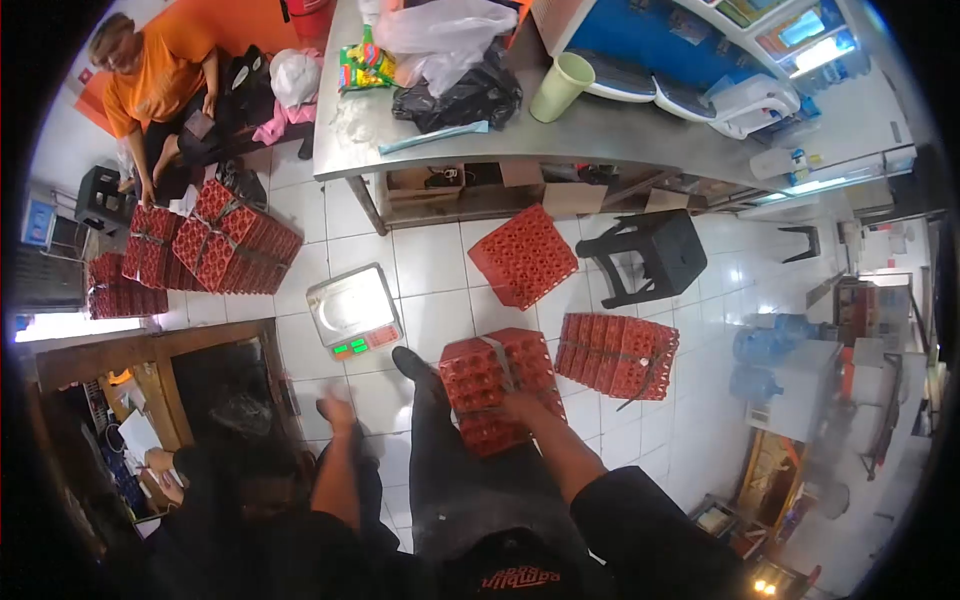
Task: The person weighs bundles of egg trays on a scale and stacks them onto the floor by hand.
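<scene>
Red strapped stack point(472, 378): right here on the white tiled floor point(430, 309), in front of the camera wearer, moulded trays bound with a pale strap, and it's the one being handled!
Right hand point(517, 407): down on that stack, touching its near part by the strap; whether the fingers are closed round anything, I can't tell from here.
Left hand point(338, 410): off to the other side, apart from the stack, a blur just below the scale; finger position too smeared to call.
Scale point(352, 302): flat on the tiles, pale plate, green digits lit, too small to read.
Red tray pile point(523, 258): beyond the handled stack, toward the table, cupped surface showing.
Strapped bundle point(610, 355): close at the right of the handled stack, dark band round it.
Black stool point(672, 255): tipped on its side, legs toward the tray pile.
Metal table point(610, 135): across the far side, bearing plastic bags point(455, 95) and a pale green container point(563, 88).
Person in orange point(168, 75): over at the far left, one hand reaching down by more strapped red stacks point(235, 240).
</scene>
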